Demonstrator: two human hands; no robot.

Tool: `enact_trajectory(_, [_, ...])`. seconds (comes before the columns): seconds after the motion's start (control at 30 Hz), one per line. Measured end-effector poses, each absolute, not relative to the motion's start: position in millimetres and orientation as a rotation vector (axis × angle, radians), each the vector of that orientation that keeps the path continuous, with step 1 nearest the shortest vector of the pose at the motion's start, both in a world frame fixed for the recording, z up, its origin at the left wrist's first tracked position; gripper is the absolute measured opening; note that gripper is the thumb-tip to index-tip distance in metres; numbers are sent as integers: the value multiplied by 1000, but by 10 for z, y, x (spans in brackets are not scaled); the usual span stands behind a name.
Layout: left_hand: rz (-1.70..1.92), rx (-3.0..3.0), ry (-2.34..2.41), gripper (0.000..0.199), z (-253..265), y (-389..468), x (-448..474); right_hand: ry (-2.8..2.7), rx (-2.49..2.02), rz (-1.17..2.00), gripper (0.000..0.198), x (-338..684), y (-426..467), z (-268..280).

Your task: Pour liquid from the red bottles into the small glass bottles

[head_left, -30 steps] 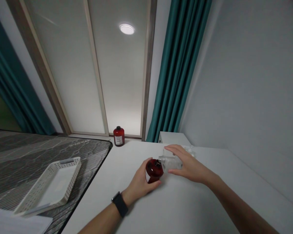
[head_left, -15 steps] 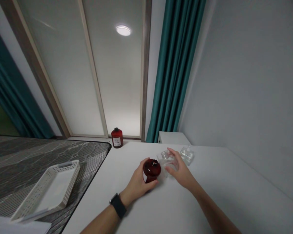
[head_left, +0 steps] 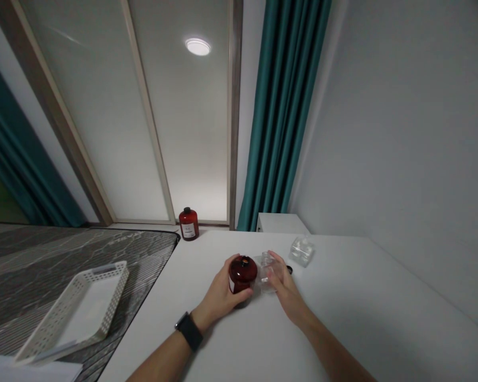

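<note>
My left hand [head_left: 218, 291] is wrapped round a dark red bottle [head_left: 244, 271] with a white label, held roughly upright just above or on the white table; I cannot tell which. The bottle's short neck is dark with a pale spot at its top. Beside it, my right hand [head_left: 283, 289] grips a clear bottle [head_left: 265, 271], its neck up and close to the red bottle's side. A small black cap [head_left: 289, 269] lies just right of my right fingers. Farther right on the table rests another clear bottle [head_left: 301, 251], on its side.
Another red bottle [head_left: 188, 225] with a black cap stands at the table's far left corner. A white perforated basket [head_left: 107, 318] sits on the grey patterned surface [head_left: 143, 246] left of the white table [head_left: 239, 350]. A white cabinet [head_left: 281, 223] stands behind the table.
My right hand has closed round the clear bottle and brought it left, close beside the red bottle. The black cap has come into sight. The red bottle has shifted slightly left.
</note>
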State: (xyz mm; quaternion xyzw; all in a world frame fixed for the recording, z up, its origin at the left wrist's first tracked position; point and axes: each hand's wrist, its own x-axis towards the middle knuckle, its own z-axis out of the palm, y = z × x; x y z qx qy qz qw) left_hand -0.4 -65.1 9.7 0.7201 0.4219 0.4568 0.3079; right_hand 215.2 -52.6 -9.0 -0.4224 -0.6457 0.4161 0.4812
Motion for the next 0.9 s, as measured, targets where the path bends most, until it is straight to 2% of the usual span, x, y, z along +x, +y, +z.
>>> enact_trajectory(0.37, [1185,1877,1103,77,72,-609,-13,-1278,-861,1227,57,2148,-576,-39])
enact_trajectory(0.73, [1187,1856,1087,75,120,-635,20,-1223,-850,1168,52,2136,-587,-8])
enact_trajectory(0.9, [1134,1872,1024,70,139,-633,-14,-1301,-889,1032,53,2163,-523,-89])
